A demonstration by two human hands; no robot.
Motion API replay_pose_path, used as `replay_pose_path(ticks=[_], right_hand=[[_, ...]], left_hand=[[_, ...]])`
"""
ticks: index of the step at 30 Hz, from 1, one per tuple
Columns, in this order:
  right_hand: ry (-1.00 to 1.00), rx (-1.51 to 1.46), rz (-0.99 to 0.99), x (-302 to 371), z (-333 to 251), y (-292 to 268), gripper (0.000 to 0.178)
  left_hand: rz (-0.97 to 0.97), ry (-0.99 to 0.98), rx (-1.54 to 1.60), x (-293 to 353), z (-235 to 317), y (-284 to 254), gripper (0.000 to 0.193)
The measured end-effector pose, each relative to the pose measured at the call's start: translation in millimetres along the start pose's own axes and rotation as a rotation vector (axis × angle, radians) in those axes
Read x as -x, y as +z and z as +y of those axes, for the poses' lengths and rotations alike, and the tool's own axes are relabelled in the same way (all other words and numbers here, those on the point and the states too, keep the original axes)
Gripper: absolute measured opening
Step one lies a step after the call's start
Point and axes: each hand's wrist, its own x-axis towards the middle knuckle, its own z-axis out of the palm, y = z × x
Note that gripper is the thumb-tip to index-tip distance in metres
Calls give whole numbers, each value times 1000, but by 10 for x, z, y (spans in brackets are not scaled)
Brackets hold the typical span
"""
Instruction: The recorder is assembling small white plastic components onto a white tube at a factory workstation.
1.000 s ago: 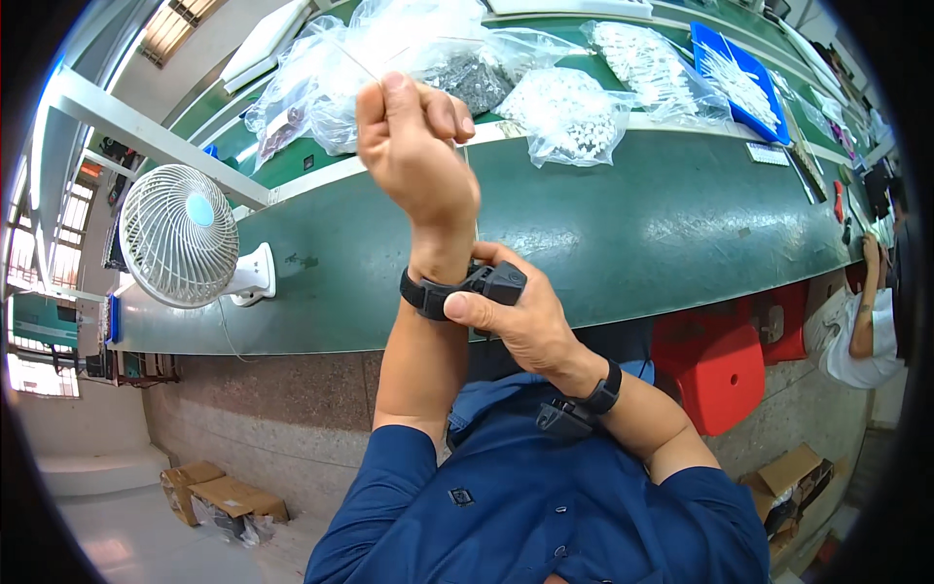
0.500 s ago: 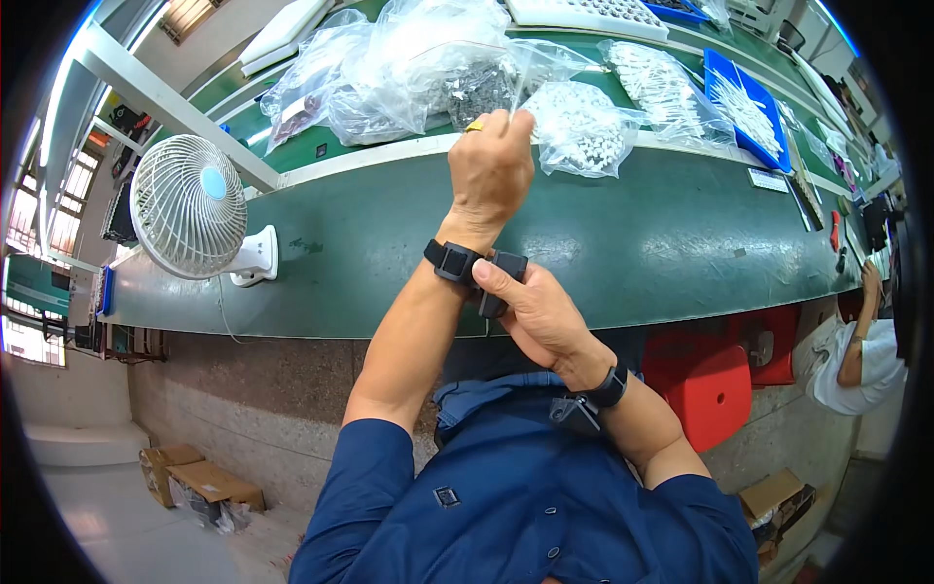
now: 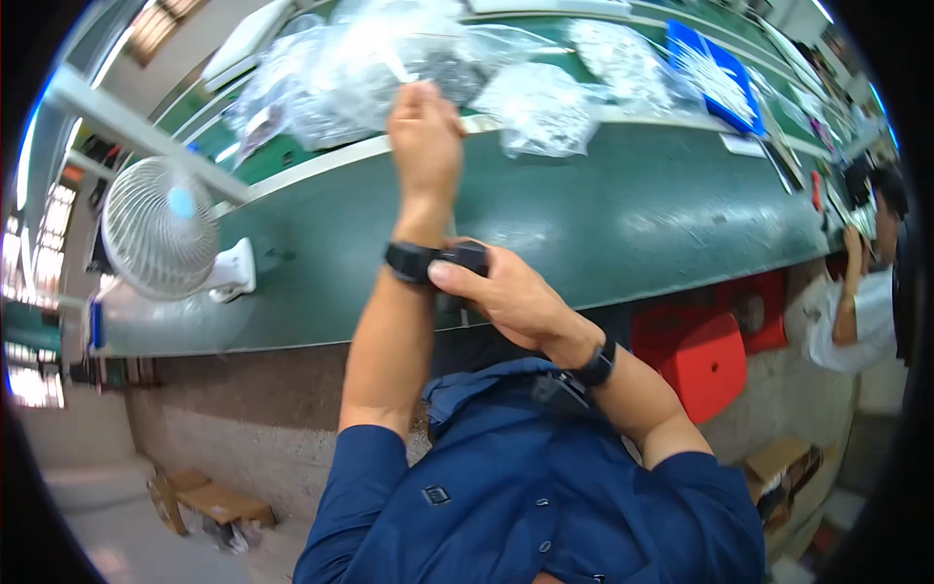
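Note:
My left arm reaches forward over the green bench, and the left hand [image 3: 425,146] is closed in a loose, blurred fist just in front of the plastic bags. No object shows in it. A black wrist strap [image 3: 411,263] circles my left wrist. Against its right side, my right hand [image 3: 511,297] grips a small black box-shaped device [image 3: 465,261], the thumb lying across it by the strap. My right wrist wears another black strap [image 3: 595,366] with a small dark device [image 3: 559,391] on it.
A white fan [image 3: 161,229] stands on the green bench [image 3: 603,214] at left. Clear bags [image 3: 540,107] of small parts and a blue tray [image 3: 715,78] of white sticks lie along the back. A red stool [image 3: 700,365] is at right, near another person [image 3: 856,311].
My view has shifted, and the bench things sit further left and slightly higher. The left fist has turned somewhat. My right hand keeps its grip on the black device at the left wrist.

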Motion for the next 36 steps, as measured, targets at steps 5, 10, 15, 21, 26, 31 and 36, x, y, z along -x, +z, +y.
replay_pose_path(ticks=[5,10,15,21,26,31,36], right_hand=[[-371,-874,-133,-247,-576,-607,81],[-742,-1102,-242,-275,-1004,-1085,80],[-903,-811,298,-374,-1138,-1032,71],[-1123,148,613,-429,-1087,-963,52],[-923,-1000,-828,410,-1333,-909,50],[-1002,-978,-1468,1169,-1520,-469,40],[-918,-832,-1706,1246,-1516,-359,59]], left_hand=[[63,-49,153,103,284,-206,17],[-231,-169,-118,462,366,37,21],[-239,-110,-223,1073,285,384,18],[-237,189,-190,1404,55,326,9],[-210,-547,327,1351,183,338,13],[-544,-622,392,1549,429,758,19],[-850,-628,442,1603,351,797,34]])
